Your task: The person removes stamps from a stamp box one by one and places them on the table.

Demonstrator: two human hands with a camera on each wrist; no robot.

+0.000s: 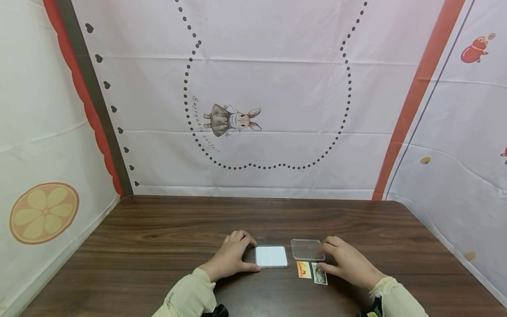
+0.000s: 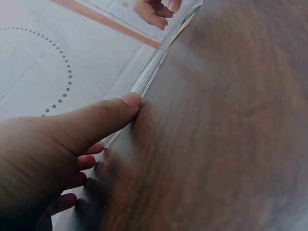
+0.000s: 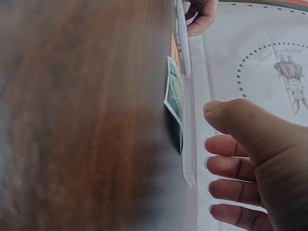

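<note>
A flat clear case with a white face (image 1: pixel 271 256) lies on the table. My left hand (image 1: pixel 234 255) holds it at its left end, thumb at the near corner and fingers at the far side; the left wrist view shows the thumb (image 2: pixel 131 99) against its edge. To the right lies a transparent lid-like plate (image 1: pixel 306 249). In front of that are an orange-yellow stamp (image 1: pixel 303 270) and a green stamp (image 1: pixel 319 274) with a perforated edge, standing partly raised in the right wrist view. My right hand (image 1: pixel 348 260) hovers over the plate and green stamp, fingers loosely bent, nothing held.
The dark wood-grain table (image 1: pixel 166 229) extends around the items. A white printed cloth (image 1: pixel 277 88) with a rabbit picture hangs behind the table's far edge, and more cloth hangs along both sides.
</note>
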